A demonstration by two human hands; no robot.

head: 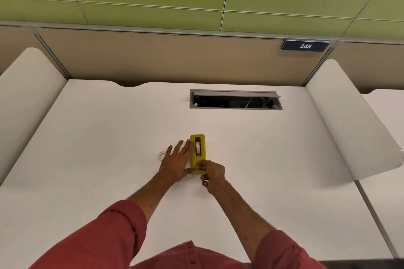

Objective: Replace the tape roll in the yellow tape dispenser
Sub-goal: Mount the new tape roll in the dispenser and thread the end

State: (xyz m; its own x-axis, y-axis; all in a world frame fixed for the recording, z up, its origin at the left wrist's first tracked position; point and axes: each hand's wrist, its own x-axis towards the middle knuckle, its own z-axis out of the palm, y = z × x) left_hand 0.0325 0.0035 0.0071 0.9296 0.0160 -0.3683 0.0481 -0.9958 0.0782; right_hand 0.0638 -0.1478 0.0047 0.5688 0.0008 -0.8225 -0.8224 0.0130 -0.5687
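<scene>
Yellow tape dispenser [198, 155] between left hand [176, 162], right hand [211, 173]

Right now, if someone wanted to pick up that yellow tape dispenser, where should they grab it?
Probably across its two long sides, coming down from above. The yellow tape dispenser lies flat on the white desk, narrow and long. The left hand already rests against its left side; the right hand pinches at its near end.
</scene>
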